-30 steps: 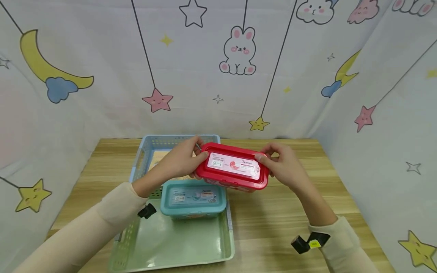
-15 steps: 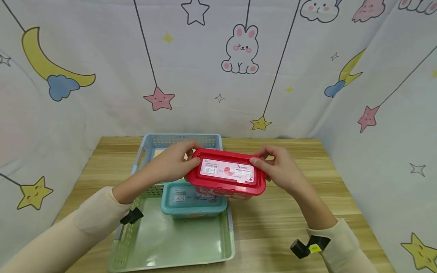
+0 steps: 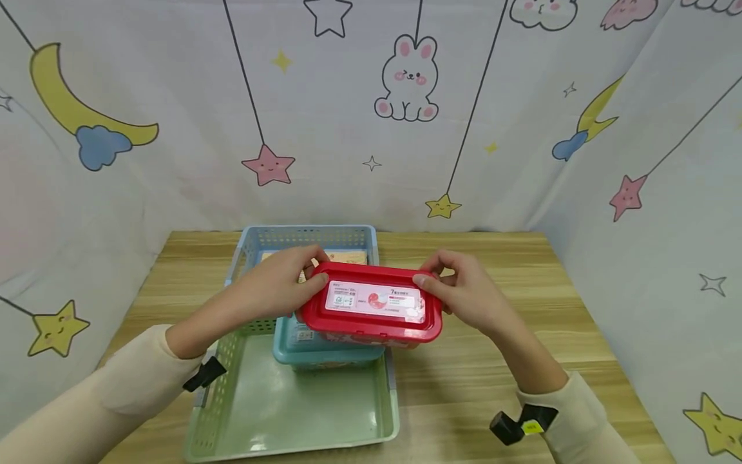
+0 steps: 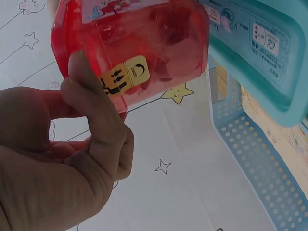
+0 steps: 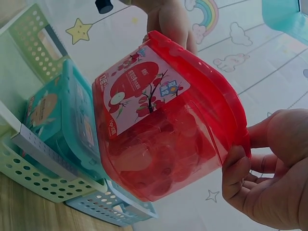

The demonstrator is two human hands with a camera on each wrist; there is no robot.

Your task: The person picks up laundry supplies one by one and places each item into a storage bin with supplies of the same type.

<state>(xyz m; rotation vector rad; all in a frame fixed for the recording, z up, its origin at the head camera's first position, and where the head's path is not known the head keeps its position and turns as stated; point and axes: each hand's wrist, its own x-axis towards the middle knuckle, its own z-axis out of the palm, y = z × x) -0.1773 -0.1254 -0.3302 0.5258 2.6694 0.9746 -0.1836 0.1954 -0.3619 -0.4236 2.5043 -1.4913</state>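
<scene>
Both hands hold up a red lidded plastic box (image 3: 373,303), lid upward and slightly tilted. My left hand (image 3: 278,283) grips its left end, thumb on the lid edge. At the right end, my right hand (image 3: 466,287) pinches the lid's corner with thumb and fingers. Through the clear red walls in the right wrist view, rounded soft pods show inside the box (image 5: 178,154). Below and partly behind it, a teal lidded box (image 3: 330,354) sits in the light green basket (image 3: 391,406). The red box overlaps the teal lid in the head view.
Behind the green basket stands a blue perforated basket (image 3: 307,227) with tan packets (image 3: 350,257) in it. The wooden table (image 3: 493,399) extends to the right of the baskets. A cartoon-printed cloth (image 3: 191,148) encloses the back and sides.
The red box has moved left and toward the person, with both hands on it. It now covers more of the teal lid. The baskets have stayed where they were.
</scene>
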